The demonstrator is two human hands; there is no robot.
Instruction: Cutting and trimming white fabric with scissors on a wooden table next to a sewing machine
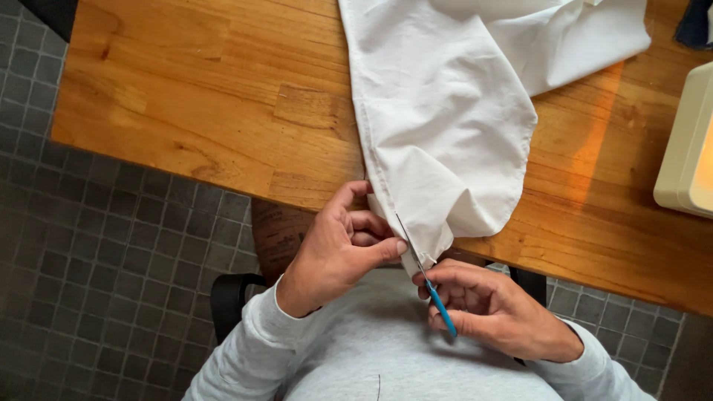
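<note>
right hand (pixel 494 312) clamps thin blue-handled metal tool (pixel 429 282), shaft pointing far-left into white cotton cloth (pixel 445 126) edge; left hand (pixel 338 249) pinches it.

A warm wooden table (pixel 223 96) stands over a grey small-tiled floor (pixel 89 245).

Left hand (pixel 338 249) pinches the white cloth's (pixel 445 126) edge at the wooden table's (pixel 208 96) rim — right hand (pixel 494 308) holds a blue-handled tool (pixel 427 278), its thin metal tip against the fabric.
</note>
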